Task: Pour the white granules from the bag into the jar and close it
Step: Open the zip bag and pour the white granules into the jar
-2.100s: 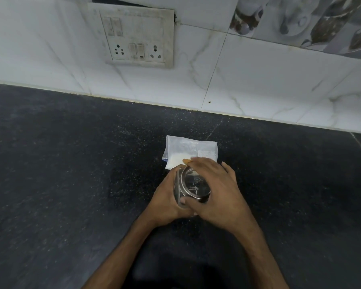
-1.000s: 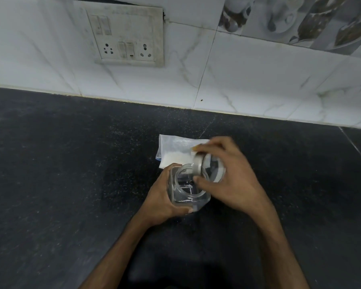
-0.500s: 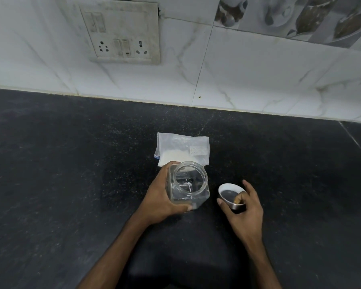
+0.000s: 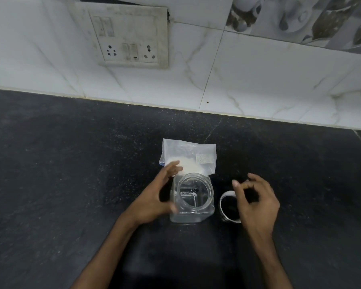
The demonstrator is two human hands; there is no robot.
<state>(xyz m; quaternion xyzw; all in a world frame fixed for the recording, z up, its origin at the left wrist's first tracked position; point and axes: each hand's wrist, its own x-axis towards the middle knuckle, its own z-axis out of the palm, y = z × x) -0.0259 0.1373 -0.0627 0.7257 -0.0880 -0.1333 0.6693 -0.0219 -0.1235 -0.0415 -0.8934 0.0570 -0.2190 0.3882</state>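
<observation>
The bag (image 4: 189, 157) of white granules (image 4: 188, 165) lies flat on the dark counter (image 4: 71, 174), just behind the jar (image 4: 193, 198). The clear jar stands upright and uncovered, with only a few white specks inside. Its lid (image 4: 227, 206) rests on the counter just to the right of it. The left hand (image 4: 154, 197) is spread open beside the jar's left wall, holding nothing, its fingertips over the bag's near edge. The right hand (image 4: 256, 203) hangs loosely curled and empty over the lid. A socket panel (image 4: 129, 36) sits on the tiled wall (image 4: 258, 76) behind.
</observation>
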